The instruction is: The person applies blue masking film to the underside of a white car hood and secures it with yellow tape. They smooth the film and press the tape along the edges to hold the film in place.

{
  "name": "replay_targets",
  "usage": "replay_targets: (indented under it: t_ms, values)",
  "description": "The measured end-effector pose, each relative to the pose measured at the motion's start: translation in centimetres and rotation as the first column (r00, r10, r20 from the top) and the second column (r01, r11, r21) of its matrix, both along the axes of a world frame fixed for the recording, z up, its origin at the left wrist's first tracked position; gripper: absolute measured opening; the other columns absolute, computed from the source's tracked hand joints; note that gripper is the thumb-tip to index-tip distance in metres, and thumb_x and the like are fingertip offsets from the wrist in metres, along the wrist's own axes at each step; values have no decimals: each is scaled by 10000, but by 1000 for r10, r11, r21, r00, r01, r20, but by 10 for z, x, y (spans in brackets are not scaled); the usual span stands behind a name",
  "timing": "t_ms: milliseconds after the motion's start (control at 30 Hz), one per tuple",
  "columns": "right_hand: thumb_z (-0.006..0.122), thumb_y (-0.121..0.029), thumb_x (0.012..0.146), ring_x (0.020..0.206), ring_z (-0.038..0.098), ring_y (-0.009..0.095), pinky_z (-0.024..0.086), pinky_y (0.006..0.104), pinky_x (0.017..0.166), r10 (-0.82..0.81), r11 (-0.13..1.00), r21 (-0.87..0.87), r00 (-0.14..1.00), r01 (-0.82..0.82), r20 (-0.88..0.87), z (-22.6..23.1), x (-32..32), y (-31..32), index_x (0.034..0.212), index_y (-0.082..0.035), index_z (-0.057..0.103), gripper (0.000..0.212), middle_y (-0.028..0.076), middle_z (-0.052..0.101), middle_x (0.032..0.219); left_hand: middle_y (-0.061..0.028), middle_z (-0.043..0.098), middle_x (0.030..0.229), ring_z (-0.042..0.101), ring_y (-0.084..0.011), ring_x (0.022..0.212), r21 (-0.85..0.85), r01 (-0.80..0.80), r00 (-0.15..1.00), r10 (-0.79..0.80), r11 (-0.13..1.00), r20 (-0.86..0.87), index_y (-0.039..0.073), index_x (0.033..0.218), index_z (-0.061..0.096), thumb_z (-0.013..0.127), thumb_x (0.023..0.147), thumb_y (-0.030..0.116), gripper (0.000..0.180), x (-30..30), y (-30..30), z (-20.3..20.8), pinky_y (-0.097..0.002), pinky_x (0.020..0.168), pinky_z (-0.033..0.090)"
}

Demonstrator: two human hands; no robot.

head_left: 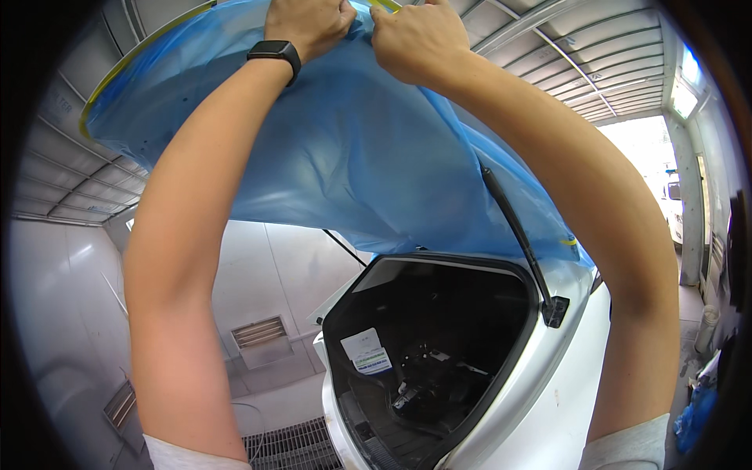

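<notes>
Both my arms reach up to the edge of a raised car tailgate covered in blue masking film [313, 168]. My left hand [312, 25], with a black watch [274, 52] on its wrist, is closed, its fingertips pinching the film near the top. Close beside it, my right hand [419, 39] is closed too, thumb against a short stretch of yellow masking tape [382, 5] at the film's edge. The fingertips of the right hand are partly cut off by the frame. More yellow tape runs along the film's left rim.
Beneath the tailgate gapes the open boot [439, 329] of a white car [540, 392], with papers [366, 350] and dark parts inside. A black gas strut [513, 219] props the right side. A floor grate [290, 448] lies at lower left; blue crumpled plastic [695, 415] sits at far right.
</notes>
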State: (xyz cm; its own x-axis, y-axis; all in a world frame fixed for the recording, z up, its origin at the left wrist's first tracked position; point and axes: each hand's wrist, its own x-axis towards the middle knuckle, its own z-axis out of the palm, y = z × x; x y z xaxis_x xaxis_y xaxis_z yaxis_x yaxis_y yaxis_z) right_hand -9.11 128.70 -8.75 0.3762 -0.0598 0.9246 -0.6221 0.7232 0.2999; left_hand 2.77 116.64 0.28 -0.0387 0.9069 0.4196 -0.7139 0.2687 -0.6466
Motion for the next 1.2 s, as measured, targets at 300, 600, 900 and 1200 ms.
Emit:
replay_targets:
  t_ms: [300,600,900,1200]
  values:
    - [557,-198,885,805,730,275,451,504,901,94,984,-125,970,-124,-224,2,0,-2,902,-70,741,225,141,752,865,-146,585,1241,506,-317,1247,101,-43,997,49,994,-60,-6,1248,613,584,886,320,489,-29,-4,-6,-484,1112,351]
    - [545,-196,884,752,726,342,467,510,870,184,966,-179,982,-187,-35,16,-3,1,872,-54,716,223,162,746,804,-141,540,1327,470,-319,1298,185,53,997,-40,981,-71,17,1325,588,575,908,290,499,-50,-16,-16,-525,1140,322]
    - [602,-245,901,739,702,383,481,500,835,455,856,-17,769,-516,-448,20,-8,14,924,-131,746,184,177,721,765,-165,505,1345,450,-354,1314,237,216,975,-224,947,8,15,1344,545,644,887,291,544,-52,-5,-23,-557,1157,294]
    - [619,-297,961,899,695,460,541,509,837,586,661,-327,736,-676,-338,16,-29,64,1061,-84,728,260,263,718,898,-251,327,1628,279,-372,1530,354,82,995,-95,932,21,-51,1533,380,550,967,439,768,-73,-8,-50,-565,1239,210]
